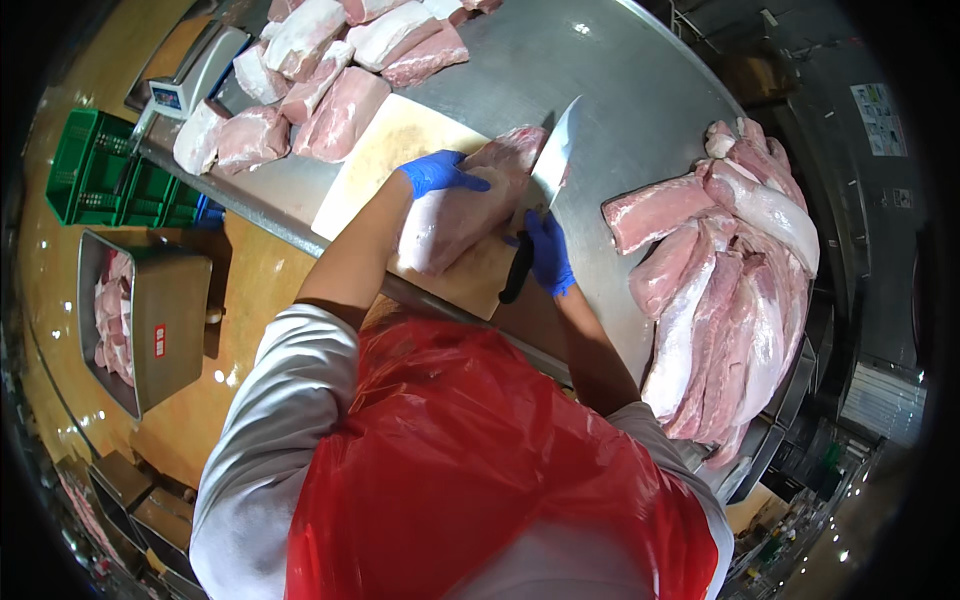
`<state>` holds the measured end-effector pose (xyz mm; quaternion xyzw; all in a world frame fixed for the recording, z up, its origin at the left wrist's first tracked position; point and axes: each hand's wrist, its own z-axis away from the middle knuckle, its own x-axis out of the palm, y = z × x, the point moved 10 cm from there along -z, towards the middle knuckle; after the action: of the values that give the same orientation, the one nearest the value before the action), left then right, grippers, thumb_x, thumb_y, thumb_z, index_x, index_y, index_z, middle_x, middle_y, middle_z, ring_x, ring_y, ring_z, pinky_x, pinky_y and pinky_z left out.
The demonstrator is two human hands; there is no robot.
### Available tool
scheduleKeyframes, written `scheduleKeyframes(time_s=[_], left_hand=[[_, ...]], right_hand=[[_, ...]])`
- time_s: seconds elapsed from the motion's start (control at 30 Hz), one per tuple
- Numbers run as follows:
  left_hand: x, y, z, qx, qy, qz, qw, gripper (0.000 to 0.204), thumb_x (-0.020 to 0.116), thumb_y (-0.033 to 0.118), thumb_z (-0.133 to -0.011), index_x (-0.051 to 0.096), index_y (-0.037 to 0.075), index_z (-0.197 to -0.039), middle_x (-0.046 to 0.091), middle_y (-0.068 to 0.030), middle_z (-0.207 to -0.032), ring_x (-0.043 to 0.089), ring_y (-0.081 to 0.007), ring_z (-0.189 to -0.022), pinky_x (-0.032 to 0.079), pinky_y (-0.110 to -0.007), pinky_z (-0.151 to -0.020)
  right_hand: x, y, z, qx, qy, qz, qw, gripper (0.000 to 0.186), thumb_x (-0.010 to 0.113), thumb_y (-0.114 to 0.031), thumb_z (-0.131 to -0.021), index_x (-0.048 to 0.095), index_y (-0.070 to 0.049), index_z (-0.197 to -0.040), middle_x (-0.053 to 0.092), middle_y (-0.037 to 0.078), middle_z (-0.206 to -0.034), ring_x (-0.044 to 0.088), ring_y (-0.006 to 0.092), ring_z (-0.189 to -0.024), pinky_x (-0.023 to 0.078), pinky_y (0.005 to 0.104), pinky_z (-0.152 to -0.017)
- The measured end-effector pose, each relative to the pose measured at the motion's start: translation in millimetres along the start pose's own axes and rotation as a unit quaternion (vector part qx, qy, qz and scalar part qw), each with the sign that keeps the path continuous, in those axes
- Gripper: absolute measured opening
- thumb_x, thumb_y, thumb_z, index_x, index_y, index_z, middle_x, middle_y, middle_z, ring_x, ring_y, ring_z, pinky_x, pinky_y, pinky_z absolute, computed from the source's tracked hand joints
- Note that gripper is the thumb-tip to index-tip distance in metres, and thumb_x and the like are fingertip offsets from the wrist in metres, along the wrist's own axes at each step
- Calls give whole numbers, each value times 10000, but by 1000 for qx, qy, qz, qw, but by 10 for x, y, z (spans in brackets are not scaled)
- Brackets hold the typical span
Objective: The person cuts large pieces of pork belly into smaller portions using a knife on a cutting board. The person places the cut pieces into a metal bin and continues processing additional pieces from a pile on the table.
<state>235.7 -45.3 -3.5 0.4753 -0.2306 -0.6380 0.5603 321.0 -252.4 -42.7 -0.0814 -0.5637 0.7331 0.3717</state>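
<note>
Slab of pale-pink raw meat (445,225) between a blue-gloved left hand (440,174) and a knife in the right

The slab lies aslant on a cream-coloured rectangular cutting board (350,187) at the near edge of a grey metal table (610,90); the left hand rests on the slab's upper left side, its grip loosely spread with the thumb stretched over the meat, laid on it rather than wrapped around it; the blue-gloved right hand (547,252) has its grip closed around the black handle (517,270) of a knife with a broad, pointed silver blade (560,150); the blade stands along the slab's right side, its tip toward the table's far edge; whether its edge is in the meat, I cannot tell.

Shorter blocks of pink meat with white fat (345,112) are gathered at the table's left end; long, fat-streaked strips of meat (735,300) are heaped at its right end; a white-and-grey scale (198,80) is by the far left corner.

Beyond the table's left end are green plastic crates (75,165); nearer, a deep, rectangular metal bin (175,320) holds pink meat pieces (113,315); the person wears a glossy red plastic apron (470,470) over white sleeves (290,390).
</note>
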Motion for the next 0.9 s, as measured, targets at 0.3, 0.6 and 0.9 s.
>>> scheduleKeyframes(time_s=[0.3,0.6,0.9], left_hand=[[75,-453,216,-16,-74,81,994,714,760,433,-802,590,59,-1386,668,-179,-1270,630,-308,-1136,458,-377,-1032],[-360,-569,1275,0,191,-162,968,1049,774,570,-775,331,7,-1541,580,-317,-1326,594,-445,-1204,470,-470,-1029],[21,-795,2011,108,288,-156,938,1183,894,487,-637,303,39,-1560,432,-272,-1485,431,-423,-1374,377,-474,-1141]], right_hand=[[803,-26,499,29,-76,-73,994,267,494,-215,-1069,530,10,-1208,610,90,-1067,650,203,-988,588,403,-930],[471,-432,496,62,43,225,971,275,555,-261,-1036,541,-25,-1175,667,108,-822,670,194,-637,557,361,-545],[645,-175,903,-159,-38,590,791,146,491,-170,-1024,491,-41,-1092,650,226,-818,630,470,-681,506,546,-575]])
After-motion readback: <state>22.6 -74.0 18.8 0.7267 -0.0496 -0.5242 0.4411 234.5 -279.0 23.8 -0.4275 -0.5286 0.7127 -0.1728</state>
